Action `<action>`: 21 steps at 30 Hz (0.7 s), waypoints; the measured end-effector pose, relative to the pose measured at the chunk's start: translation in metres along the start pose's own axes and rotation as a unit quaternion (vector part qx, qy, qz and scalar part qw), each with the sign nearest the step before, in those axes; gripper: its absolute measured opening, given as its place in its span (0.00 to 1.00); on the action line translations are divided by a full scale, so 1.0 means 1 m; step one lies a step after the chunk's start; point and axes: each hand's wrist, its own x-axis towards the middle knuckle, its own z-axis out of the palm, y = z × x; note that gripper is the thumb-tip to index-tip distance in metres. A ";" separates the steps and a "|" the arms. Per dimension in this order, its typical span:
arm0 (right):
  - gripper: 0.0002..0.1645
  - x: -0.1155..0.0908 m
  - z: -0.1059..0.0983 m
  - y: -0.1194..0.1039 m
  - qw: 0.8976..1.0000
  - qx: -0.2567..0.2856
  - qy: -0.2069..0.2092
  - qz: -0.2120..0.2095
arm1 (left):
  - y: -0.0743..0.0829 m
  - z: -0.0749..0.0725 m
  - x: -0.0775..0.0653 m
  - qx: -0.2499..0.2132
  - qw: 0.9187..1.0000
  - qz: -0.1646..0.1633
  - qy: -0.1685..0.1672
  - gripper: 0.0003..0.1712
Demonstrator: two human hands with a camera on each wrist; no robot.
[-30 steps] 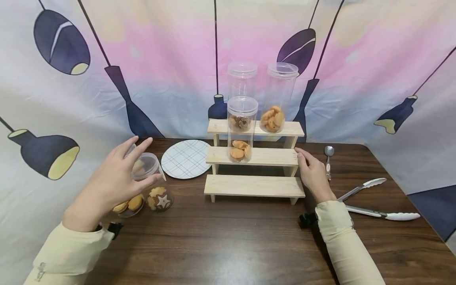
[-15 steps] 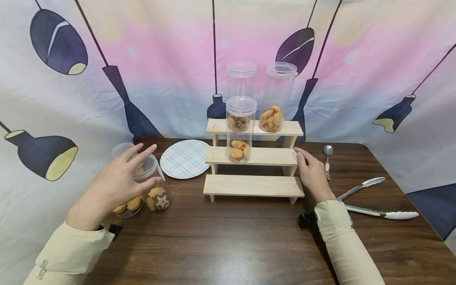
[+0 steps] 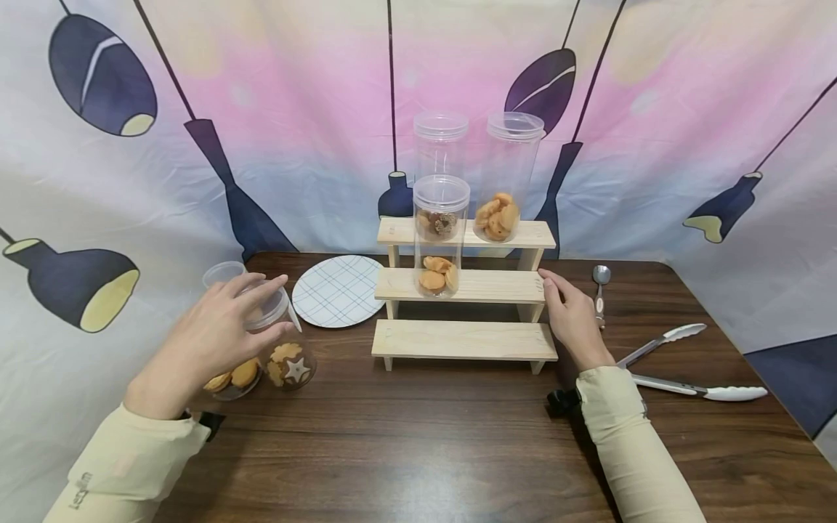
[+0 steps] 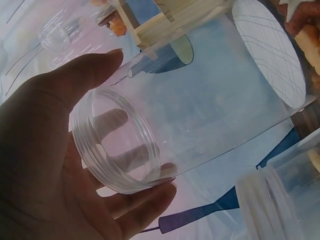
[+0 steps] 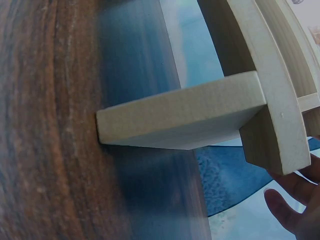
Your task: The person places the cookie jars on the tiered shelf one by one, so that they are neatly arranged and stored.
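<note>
Jar with star cookie (image 3: pixel 288 352) on desk (image 3: pixel 418 443), 8 o'clock in head view. Left grip (image 3: pixel 212 327) curved around its lid (image 4: pixel 95 145); can't tell if clamped. Second jar (image 3: pixel 245 372) at 9, plate (image 3: pixel 336 292) at 1, wooden stand (image 3: pixel 464 339) at 3; right grip (image 3: pixel 575 319) touching stand's end, pinch unclear.

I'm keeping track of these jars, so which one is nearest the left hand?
The table jar showing a white star; the left hand spans its lid, thumb and fingers either side, unlike the other four.
</note>
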 end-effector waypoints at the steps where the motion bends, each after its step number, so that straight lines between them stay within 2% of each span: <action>1: 0.32 0.000 0.000 0.000 1.000 0.000 0.000 0.000 | 0.000 0.000 0.000 -0.002 1.000 0.002 0.003 0.40; 13: 0.32 0.001 0.001 0.001 1.000 0.002 -0.001 0.006 | -0.001 0.001 0.002 -0.013 1.000 0.020 0.020 0.39; 21: 0.32 0.001 0.001 0.002 1.000 0.001 0.001 0.005 | -0.003 0.002 0.003 -0.021 1.000 0.011 0.019 0.39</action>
